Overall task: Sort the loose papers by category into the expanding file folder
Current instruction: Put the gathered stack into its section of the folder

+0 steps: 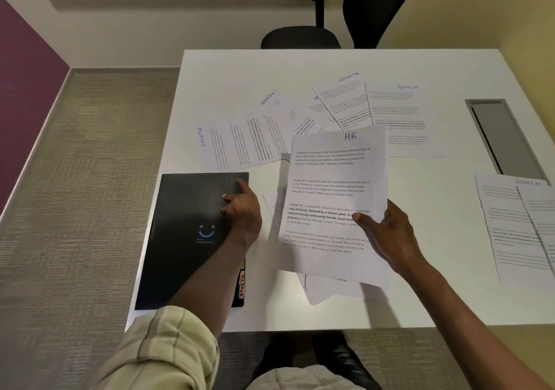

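A black expanding file folder (186, 239) with a blue smiley lies closed at the table's front left; coloured tabs, one reading SPORTS, peek out at its lower right edge. My left hand (241, 209) rests on its cover near the top right corner, fingers curled at the edge. My right hand (387, 233) holds a printed sheet marked HR (330, 197) lifted above the table, thumb on its face. More loose papers lie spread on the table: SPORTS (228, 149), ADMIN (276, 119), SPORTS (345, 104), ADMIN (402, 119) and ADMIN (516, 227) at the right.
The white table (240, 71) has a grey cable slot (504, 137) at the right. Another sheet (327, 290) lies under the held one. A black office chair (345, 20) stands behind the far edge. Carpet lies to the left.
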